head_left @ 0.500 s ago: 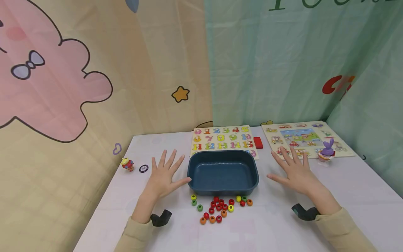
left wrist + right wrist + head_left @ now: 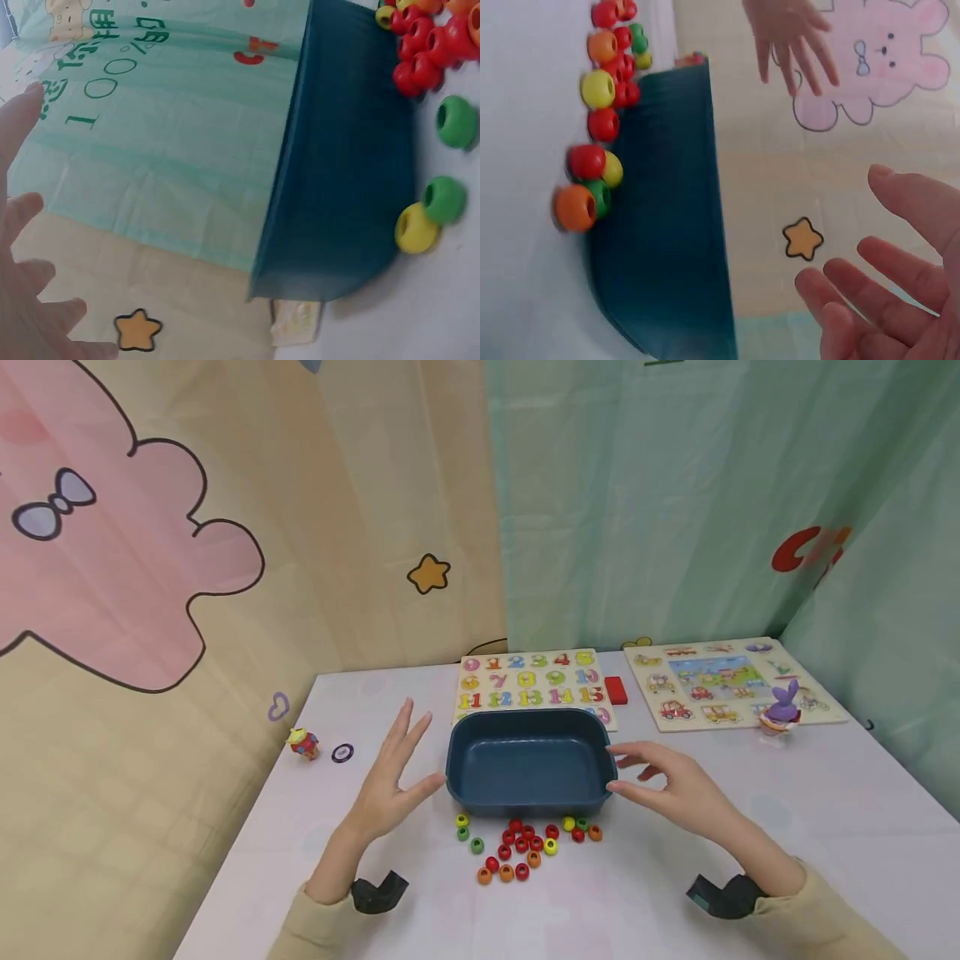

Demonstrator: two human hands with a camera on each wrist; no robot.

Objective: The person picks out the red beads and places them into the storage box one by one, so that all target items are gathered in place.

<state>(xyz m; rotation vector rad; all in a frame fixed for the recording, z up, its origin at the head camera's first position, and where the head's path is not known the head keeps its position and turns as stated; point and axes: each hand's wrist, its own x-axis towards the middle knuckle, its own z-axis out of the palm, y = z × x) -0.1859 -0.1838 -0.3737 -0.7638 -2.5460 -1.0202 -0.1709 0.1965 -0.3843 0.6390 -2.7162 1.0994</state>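
Note:
A dark blue rectangular basin (image 2: 531, 768) stands in the middle of the table with nothing inside it. At its left side is my left hand (image 2: 381, 797), fingers straight and spread, the thumb tip near the rim. My right hand (image 2: 686, 792) is by the right side, its fingers bent loosely towards the rim. In the right wrist view a gap shows between the right hand (image 2: 907, 300) and the basin wall (image 2: 667, 217). Several round beads with holes lie in front of the basin, among them red beads (image 2: 522, 844), orange beads (image 2: 507, 873), green beads (image 2: 477, 845) and yellow beads (image 2: 551, 847).
Behind the basin lies a number puzzle board (image 2: 531, 681), partly covered by it, with a red block (image 2: 616, 690) beside it. A picture puzzle board (image 2: 720, 693) and a purple rabbit figure (image 2: 783, 706) are at the right. A small figure (image 2: 303, 744) and a round chip (image 2: 342, 752) sit left.
My right hand has come left from over the picture board's front edge to the basin's right rim, its fingers bending. My left hand has turned, its fingers closer together. The beads have stayed put.

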